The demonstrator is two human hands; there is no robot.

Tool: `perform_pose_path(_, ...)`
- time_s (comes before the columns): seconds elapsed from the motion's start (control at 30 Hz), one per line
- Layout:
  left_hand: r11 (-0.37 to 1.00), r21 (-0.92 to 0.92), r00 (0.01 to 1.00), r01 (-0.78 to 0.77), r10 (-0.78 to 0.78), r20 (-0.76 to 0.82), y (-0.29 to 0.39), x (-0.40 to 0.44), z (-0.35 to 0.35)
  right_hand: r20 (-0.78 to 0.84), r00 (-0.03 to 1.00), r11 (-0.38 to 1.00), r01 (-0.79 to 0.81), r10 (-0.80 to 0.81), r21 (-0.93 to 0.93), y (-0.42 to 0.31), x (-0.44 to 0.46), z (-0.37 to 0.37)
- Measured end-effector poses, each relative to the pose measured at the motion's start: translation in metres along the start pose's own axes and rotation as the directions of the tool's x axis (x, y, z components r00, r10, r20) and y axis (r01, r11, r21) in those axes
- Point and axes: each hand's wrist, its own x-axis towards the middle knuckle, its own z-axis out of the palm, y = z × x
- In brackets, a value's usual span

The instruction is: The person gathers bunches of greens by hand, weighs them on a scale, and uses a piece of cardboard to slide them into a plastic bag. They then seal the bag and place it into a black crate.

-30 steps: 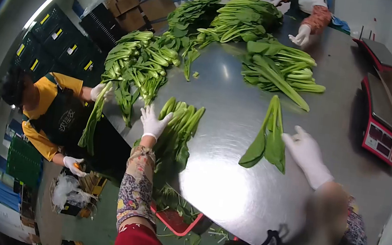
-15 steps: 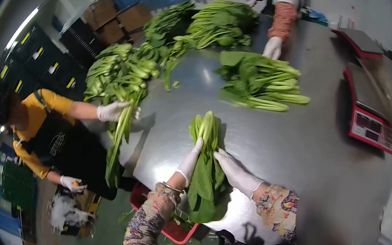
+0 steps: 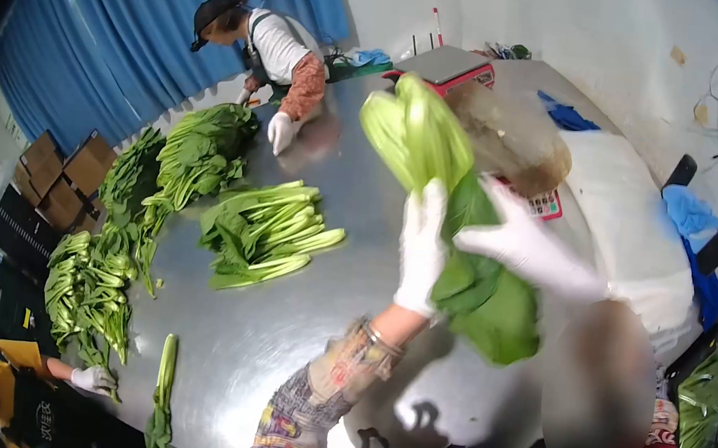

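A bunch [image 3: 470, 204] of leafy greens is held up over the right part of the tabletop [image 3: 272, 330], tilted, its pale stems toward the far left and its broad leaves toward the near right. The gloved left hand [image 3: 422, 249] grips it at the stems. The gloved right hand [image 3: 530, 245] lies against the leaves from the right side, blurred; I cannot tell whether its fingers close around them.

Left of the bunch, and well apart from it, a pile [image 3: 262, 234] of greens lies on the tabletop, stems toward the right. A single stalk [image 3: 162, 393] lies at the near left edge. Farther left are a stack [image 3: 204, 149] of greens and a heap [image 3: 92, 289] nearer.

At the far side a co-worker's gloved hand [image 3: 280, 132] is at the tabletop; another co-worker's glove [image 3: 94, 379] is beside the heap at the near left. A red scale [image 3: 452, 66] stands at the far right.
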Motion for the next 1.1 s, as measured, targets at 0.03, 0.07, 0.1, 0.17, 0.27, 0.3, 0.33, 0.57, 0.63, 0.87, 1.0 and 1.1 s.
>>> perform_pose_path(0.03,0.997,-0.063,0.999,-0.039,0.041,0.033,-0.004,0.025,0.027,0.072,0.997,0.948,-0.025,0.002,0.318,-0.021,0.011,-0.03)
perform_pose_path(0.07,0.989,-0.128,0.995,-0.074,0.083,0.061,-0.009,0.051,0.051,0.072,0.997,0.926,-0.04,0.014,0.375,-0.016,0.03,-0.056)
perform_pose_path(0.1,0.992,-0.084,0.994,-0.094,0.099,0.053,-0.014,0.077,0.069,0.065,0.998,0.957,-0.007,-0.013,0.289,-0.021,0.048,-0.082)
perform_pose_path(0.17,0.995,-0.034,0.996,-0.091,0.091,0.021,-0.024,0.13,0.093,0.131,0.991,0.951,-0.002,-0.04,0.308,-0.001,0.098,-0.122)
perform_pose_path(0.27,0.999,-0.039,0.998,0.018,-0.021,-0.06,-0.056,0.211,0.088,0.267,0.964,0.976,-0.073,0.016,0.204,0.041,0.173,-0.153)
perform_pose_path(0.3,0.999,-0.038,0.997,0.039,-0.042,-0.072,-0.078,0.248,0.073,0.235,0.972,0.992,-0.032,0.003,0.12,0.05,0.188,-0.151)
perform_pose_path(0.33,0.996,0.014,0.979,0.084,-0.08,-0.186,-0.093,0.262,0.061,0.207,0.978,0.999,0.006,-0.013,0.037,0.06,0.202,-0.146)
perform_pose_path(0.57,0.903,0.022,0.86,0.429,-0.402,-0.313,-0.142,0.263,0.018,0.253,0.933,0.839,-0.085,0.256,-0.537,0.202,0.239,-0.092)
perform_pose_path(0.63,0.88,-0.023,0.863,0.474,-0.469,-0.188,-0.126,0.243,0.021,0.324,0.883,0.788,-0.08,0.34,-0.61,0.175,0.222,-0.103)
perform_pose_path(0.87,0.794,0.507,0.93,0.334,-0.365,-0.041,-0.035,0.165,-0.037,0.077,0.985,0.949,-0.124,0.152,-0.291,0.169,0.159,-0.153)
perform_pose_path(1.0,0.049,0.979,0.965,-0.196,0.184,0.184,-0.031,0.123,-0.175,-0.271,0.959,0.938,-0.161,0.077,-0.306,0.192,0.127,-0.186)
perform_pose_path(1.1,-0.734,0.675,0.995,0.071,0.098,0.003,-0.019,0.052,-0.222,-0.215,0.958,0.947,-0.236,0.189,-0.219,0.201,0.1,-0.207)
